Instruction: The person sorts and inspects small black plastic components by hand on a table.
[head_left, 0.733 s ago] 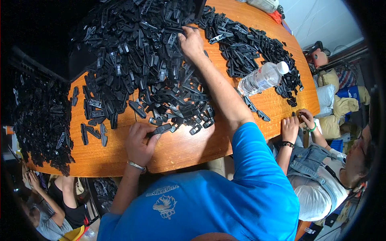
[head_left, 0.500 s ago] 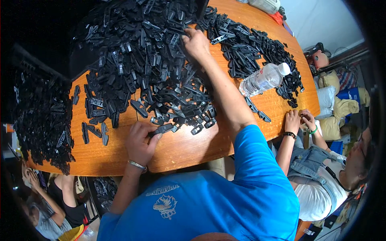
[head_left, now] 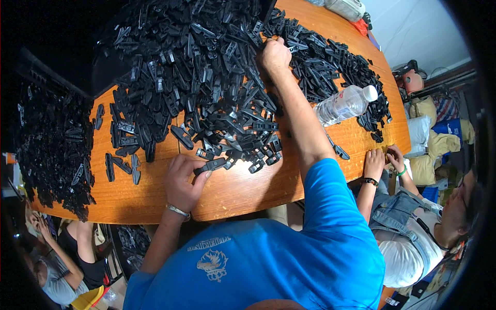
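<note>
Sorting barely begun: one flat black plastic clip is pinched in the left hand; the right hand is closed inside the heaped black plastic pile on the orange wooden surface.

Blue short-sleeved shirt (white emblem), silver bracelet.

left hand pinching a black plastic clip | right hand deep in the black parts pile | wooden counter | water bottle lying sideways

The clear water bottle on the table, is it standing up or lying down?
Lying down. The water bottle rests on its side on the wooden table, white cap on and pointing right, beside the black plastic parts.
</note>
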`<act>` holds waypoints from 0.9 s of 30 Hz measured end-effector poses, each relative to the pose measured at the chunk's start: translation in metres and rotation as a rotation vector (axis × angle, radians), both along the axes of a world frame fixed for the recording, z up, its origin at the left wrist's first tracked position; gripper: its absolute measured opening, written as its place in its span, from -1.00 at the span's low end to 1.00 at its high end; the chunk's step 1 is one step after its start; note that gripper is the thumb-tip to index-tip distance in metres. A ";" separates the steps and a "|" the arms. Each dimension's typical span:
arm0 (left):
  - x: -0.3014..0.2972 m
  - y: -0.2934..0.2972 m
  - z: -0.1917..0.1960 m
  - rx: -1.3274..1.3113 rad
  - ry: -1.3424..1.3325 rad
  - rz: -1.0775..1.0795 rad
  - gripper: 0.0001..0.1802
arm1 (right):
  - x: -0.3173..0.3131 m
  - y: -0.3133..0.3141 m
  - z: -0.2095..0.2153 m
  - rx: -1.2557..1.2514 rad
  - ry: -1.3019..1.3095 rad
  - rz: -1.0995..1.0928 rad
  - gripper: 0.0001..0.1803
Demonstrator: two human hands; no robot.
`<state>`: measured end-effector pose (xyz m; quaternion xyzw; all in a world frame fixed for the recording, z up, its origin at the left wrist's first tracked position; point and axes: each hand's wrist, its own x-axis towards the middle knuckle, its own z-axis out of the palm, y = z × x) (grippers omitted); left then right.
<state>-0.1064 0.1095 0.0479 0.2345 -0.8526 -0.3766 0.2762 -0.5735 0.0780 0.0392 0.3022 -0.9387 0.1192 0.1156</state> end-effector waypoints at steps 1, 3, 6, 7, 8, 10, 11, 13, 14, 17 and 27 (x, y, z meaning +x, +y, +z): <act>0.000 0.000 0.000 -0.001 -0.001 0.004 -0.78 | 0.002 0.000 -0.002 0.003 0.007 0.041 -0.70; 0.001 -0.001 0.000 -0.016 -0.004 0.003 -0.78 | 0.010 0.004 0.001 -0.085 -0.027 0.147 -0.76; 0.001 -0.001 -0.002 -0.018 -0.009 0.005 -0.78 | 0.012 0.000 0.003 -0.195 0.003 0.104 -0.74; 0.001 0.000 -0.003 -0.005 -0.011 0.008 -0.78 | 0.013 0.000 0.004 -0.195 0.003 0.105 -0.74; 0.001 0.000 -0.002 -0.005 -0.011 0.010 -0.78 | 0.013 -0.001 0.007 -0.239 0.021 0.111 -0.70; 0.000 0.000 0.000 -0.029 0.000 0.003 -0.77 | 0.011 -0.002 0.008 -0.283 0.039 0.113 -0.67; 0.000 0.000 0.000 -0.029 -0.001 0.003 -0.77 | 0.009 -0.007 0.010 -0.310 0.070 0.117 -0.63; 0.000 0.000 0.000 -0.007 -0.016 0.008 -0.77 | 0.010 -0.014 0.016 -0.276 0.030 0.113 -0.56; 0.001 0.001 0.000 -0.007 -0.018 0.009 -0.77 | 0.011 -0.016 0.017 -0.276 0.028 0.114 -0.56; -0.001 0.000 0.001 -0.024 -0.005 -0.002 -0.78 | 0.002 -0.020 0.012 -0.147 0.019 0.131 -0.50; 0.002 0.000 -0.001 -0.006 -0.020 -0.007 -0.78 | 0.004 -0.023 -0.006 -0.208 -0.075 0.151 -0.53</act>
